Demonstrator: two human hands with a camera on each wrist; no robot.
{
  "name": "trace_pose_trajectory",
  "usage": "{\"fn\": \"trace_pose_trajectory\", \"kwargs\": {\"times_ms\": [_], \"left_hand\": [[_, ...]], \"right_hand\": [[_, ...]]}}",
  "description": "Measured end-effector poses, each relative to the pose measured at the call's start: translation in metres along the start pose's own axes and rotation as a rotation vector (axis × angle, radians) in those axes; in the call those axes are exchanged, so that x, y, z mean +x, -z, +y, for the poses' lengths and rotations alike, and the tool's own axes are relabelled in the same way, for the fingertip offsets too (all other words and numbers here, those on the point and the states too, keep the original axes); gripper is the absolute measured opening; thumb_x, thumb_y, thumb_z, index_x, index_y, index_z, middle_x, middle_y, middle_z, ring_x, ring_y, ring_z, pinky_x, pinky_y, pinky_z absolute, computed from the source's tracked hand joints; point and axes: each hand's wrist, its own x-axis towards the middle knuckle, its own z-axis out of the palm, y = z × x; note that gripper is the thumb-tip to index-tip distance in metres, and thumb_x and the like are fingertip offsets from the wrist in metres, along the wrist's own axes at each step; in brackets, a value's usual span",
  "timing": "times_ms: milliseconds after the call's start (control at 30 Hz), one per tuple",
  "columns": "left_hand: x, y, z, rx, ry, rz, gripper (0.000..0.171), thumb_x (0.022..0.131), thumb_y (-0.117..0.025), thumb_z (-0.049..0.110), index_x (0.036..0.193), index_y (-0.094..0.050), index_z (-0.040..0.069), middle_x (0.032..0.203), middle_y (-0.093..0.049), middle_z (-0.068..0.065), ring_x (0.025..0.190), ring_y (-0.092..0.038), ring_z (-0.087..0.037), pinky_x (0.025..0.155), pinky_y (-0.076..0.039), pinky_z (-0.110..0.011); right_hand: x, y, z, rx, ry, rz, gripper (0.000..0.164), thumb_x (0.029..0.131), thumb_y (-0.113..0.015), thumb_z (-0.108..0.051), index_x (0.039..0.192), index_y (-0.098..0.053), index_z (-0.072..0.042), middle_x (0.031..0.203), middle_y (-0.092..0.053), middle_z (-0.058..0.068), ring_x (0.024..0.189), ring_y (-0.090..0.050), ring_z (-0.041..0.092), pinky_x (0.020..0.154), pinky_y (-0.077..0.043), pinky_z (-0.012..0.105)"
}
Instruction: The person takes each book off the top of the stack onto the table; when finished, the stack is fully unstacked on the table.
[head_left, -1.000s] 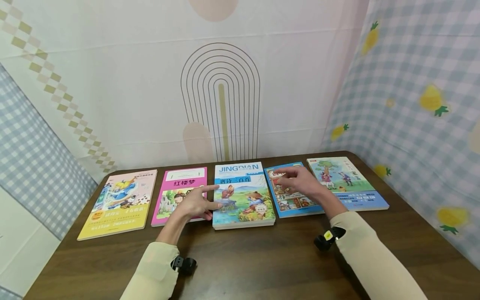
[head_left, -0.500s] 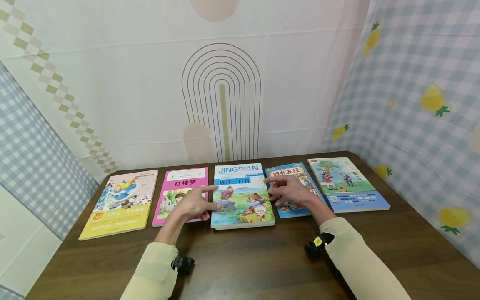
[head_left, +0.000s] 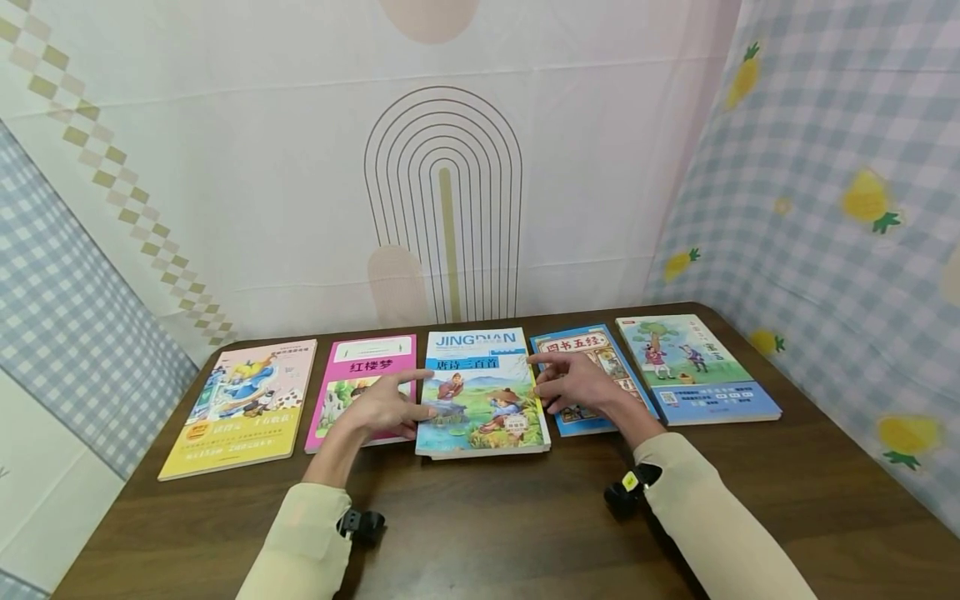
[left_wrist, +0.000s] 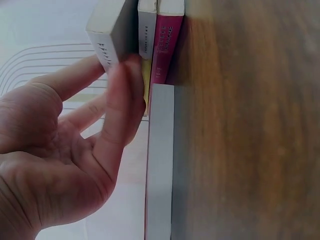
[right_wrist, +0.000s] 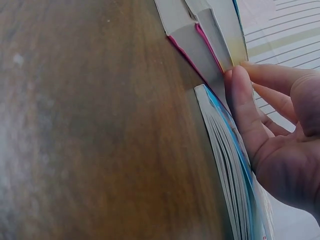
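A blue-and-white picture-covered book lies at the middle of the table, on top of a stack. My left hand pinches its left edge between thumb and fingers. At the right edge my right hand pinches it the same way. In the left wrist view the top book stands a little apart from the books beneath, a thin white-and-yellow one and a magenta-spined one. From the right wrist, the stack's page edges show beside my fingertips.
A pink book and a yellow-and-pink book lie to the left. To the right are a blue comic-style book and a green-and-blue book. Brown wooden table stretches in front; a patterned cloth hangs behind.
My right hand has come left from over the blue comic-style book to the top book's right edge. The top book has shifted slightly left and toward me; both hands now hold it.
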Motion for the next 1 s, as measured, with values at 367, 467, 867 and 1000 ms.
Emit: {"fn": "trace_pose_trajectory", "kwargs": {"times_ms": [367,467,867,1000], "left_hand": [[0.000,0.003,-0.003,-0.020,-0.022,-0.036,0.076,0.095,-0.079,0.010,0.161,-0.043,0.012,0.089,-0.073,-0.015,0.061,-0.062,-0.018,0.056,-0.057,-0.027],[-0.001,0.004,-0.004,-0.020,-0.027,-0.040,0.073,0.094,-0.079,0.011,0.160,-0.046,0.013,0.095,-0.073,-0.016,0.066,-0.063,-0.019,0.058,-0.059,-0.030],[-0.002,0.010,-0.007,-0.104,-0.035,-0.093,0.075,0.094,-0.080,0.010,0.161,-0.045,0.012,0.113,-0.066,-0.021,0.088,-0.070,-0.023,0.077,-0.067,-0.041],[-0.005,0.012,-0.008,-0.129,-0.039,-0.079,0.077,0.093,-0.081,0.009,0.161,-0.045,0.012,0.120,-0.061,-0.021,0.088,-0.069,-0.022,0.073,-0.066,-0.037]], "right_hand": [[0.004,-0.003,0.005,-0.022,-0.029,0.021,0.057,0.097,-0.073,-0.005,0.152,-0.056,-0.004,0.109,-0.067,0.016,0.078,-0.071,0.021,0.068,-0.066,0.035],[0.003,-0.003,0.003,-0.029,-0.035,0.023,0.056,0.097,-0.074,-0.006,0.151,-0.058,-0.005,0.109,-0.067,0.017,0.078,-0.070,0.022,0.067,-0.065,0.034],[0.005,-0.002,0.003,-0.025,-0.048,0.023,0.056,0.097,-0.073,-0.004,0.151,-0.057,-0.005,0.107,-0.067,0.016,0.078,-0.069,0.021,0.065,-0.064,0.032],[0.006,-0.002,0.005,-0.020,-0.045,0.021,0.056,0.098,-0.073,-0.004,0.151,-0.057,-0.005,0.106,-0.067,0.015,0.078,-0.069,0.021,0.065,-0.064,0.032]]}}
